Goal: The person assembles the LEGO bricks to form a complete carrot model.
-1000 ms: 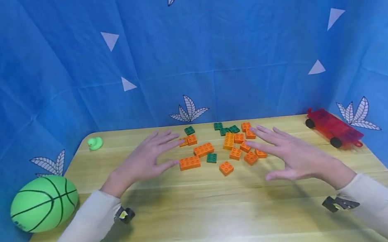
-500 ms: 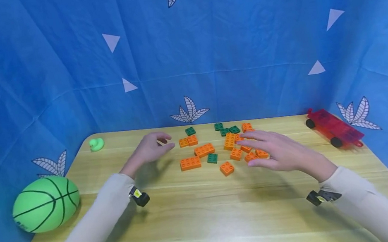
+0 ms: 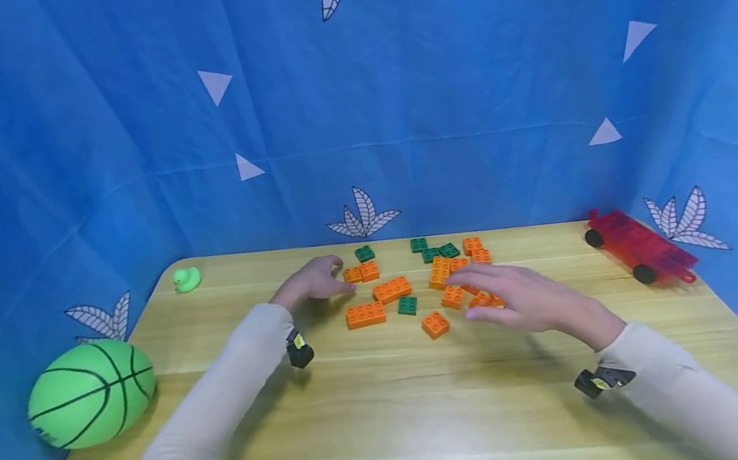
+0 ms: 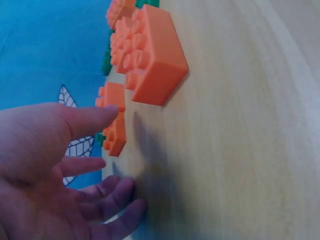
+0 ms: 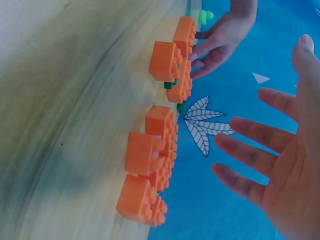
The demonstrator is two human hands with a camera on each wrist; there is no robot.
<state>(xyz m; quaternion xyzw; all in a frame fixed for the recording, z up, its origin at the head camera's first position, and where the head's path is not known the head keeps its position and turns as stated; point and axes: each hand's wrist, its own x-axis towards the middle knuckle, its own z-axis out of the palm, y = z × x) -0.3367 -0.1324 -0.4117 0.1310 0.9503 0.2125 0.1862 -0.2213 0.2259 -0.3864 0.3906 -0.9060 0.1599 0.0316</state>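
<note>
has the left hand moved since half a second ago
Yes, the left hand has moved rightward in the head view, away from the green duck and nearer the two small orange bricks.

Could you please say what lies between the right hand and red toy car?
The head view shows only bare wooden tabletop between right hand and car.

We scan the scene and can read no words or numbers! Over on the left, we spot a small dark mark (image 3: 49, 434) low on the green ball (image 3: 94, 392), but it's too tiny and blurred for us to make out.
</note>
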